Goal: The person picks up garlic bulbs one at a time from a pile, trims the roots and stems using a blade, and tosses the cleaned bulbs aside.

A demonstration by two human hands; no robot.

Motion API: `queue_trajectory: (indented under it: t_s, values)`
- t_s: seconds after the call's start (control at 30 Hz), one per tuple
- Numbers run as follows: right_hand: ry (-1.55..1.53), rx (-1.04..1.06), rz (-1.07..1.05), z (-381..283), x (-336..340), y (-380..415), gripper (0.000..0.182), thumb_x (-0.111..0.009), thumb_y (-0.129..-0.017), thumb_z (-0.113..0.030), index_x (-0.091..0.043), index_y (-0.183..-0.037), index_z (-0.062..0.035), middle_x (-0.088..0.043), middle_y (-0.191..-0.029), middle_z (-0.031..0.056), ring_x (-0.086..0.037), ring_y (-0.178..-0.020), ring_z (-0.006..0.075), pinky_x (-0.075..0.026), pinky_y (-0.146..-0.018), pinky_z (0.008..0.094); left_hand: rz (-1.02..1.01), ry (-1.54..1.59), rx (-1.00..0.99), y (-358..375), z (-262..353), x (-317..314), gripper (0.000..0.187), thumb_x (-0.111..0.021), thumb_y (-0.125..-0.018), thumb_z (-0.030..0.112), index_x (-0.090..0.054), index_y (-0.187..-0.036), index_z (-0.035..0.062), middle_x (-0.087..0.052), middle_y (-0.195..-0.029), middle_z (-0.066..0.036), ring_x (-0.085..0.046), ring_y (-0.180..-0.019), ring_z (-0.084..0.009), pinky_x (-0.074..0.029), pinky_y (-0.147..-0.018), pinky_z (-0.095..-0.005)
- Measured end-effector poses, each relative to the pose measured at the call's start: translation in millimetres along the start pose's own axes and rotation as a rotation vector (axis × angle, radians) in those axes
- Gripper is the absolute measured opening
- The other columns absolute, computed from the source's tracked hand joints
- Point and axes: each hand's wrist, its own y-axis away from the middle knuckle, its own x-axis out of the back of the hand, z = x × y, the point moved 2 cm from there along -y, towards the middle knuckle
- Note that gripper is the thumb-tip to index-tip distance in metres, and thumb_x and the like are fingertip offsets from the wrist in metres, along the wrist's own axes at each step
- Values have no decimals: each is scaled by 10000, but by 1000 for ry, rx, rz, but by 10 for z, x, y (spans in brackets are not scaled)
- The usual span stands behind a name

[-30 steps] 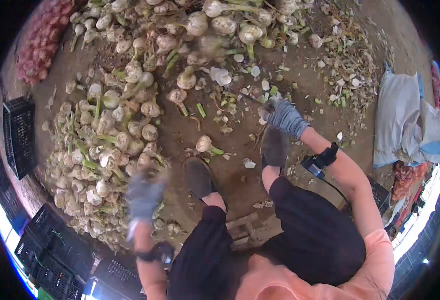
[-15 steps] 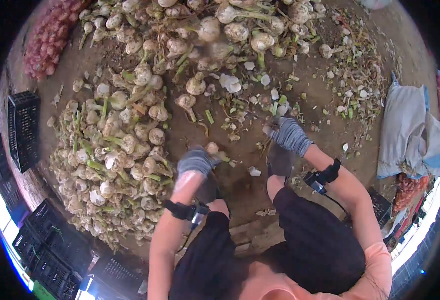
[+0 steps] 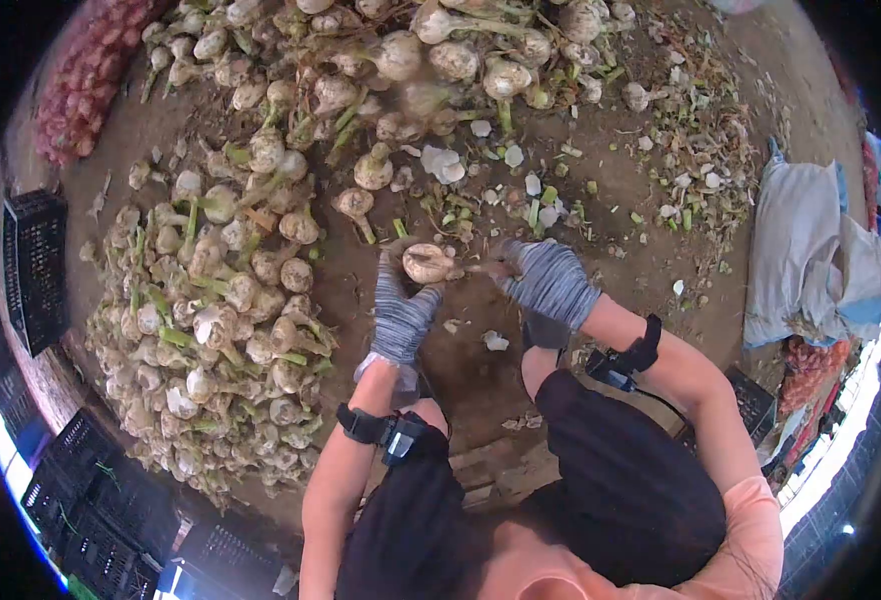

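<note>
My left hand [image 3: 406, 305], in a grey knit glove, is closed round a garlic bulb [image 3: 426, 263] with its stem end pointing right. My right hand [image 3: 551, 284], gloved alike, is closed on a thin blade-like tool [image 3: 483, 268], blurred, whose tip reaches the bulb's stem end. Just beyond the hands, a loose garlic bulb with a stem [image 3: 355, 203] lies on the ground. To the left is a large heap of garlic bulbs [image 3: 211, 330], many with green stems. White peel scraps [image 3: 444, 164] and cut stem bits lie ahead of my hands.
More garlic [image 3: 401, 55] is piled at the far side. Dry trimmings [image 3: 706, 165] cover the ground at right, near a white sack [image 3: 801, 255]. Black crates [image 3: 36, 270] stand at left, with a red net bag [image 3: 91, 85] behind them.
My left hand has risen from near the left foot and turned, bringing up the garlic bulb. My right hand has moved left and slightly down, bringing the tool to the bulb.
</note>
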Motion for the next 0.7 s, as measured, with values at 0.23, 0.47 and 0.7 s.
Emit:
queue_trajectory:
  t_s: [0.23, 0.47, 0.7]
  values:
    - [248, 106, -70, -412, 168, -12, 341, -594, -709, -207, -558, -1023, -79, -615, -733, 133, -610, -688, 302, -477, -601, 393, -117, -586, 74, 180, 405, -225, 568, -696, -679, 66, -399, -1162, 25, -564, -1047, -113, -566, -930, -184, -478, -786, -285]
    - [262, 88, 26, -298, 157, -63, 193, -545, -728, -157, -545, -890, -51, -602, -684, 140, -610, -656, 305, -473, -554, 413, -134, -770, 100, 236, 554, -337, 514, -730, -665, 160, -475, -1082, 3, -602, -975, -87, -582, -849, -159, -483, -741, -285]
    - [164, -215, 288, 215, 304, -10, 317, -624, -716, -278, -577, -952, -71, -620, -764, 141, -607, -712, 326, -482, -601, 413, -90, -463, 208, 269, 715, -569, 508, -777, -627, 178, -517, -1025, -1, -613, -874, -61, -582, -771, -124, -491, -711, -267]
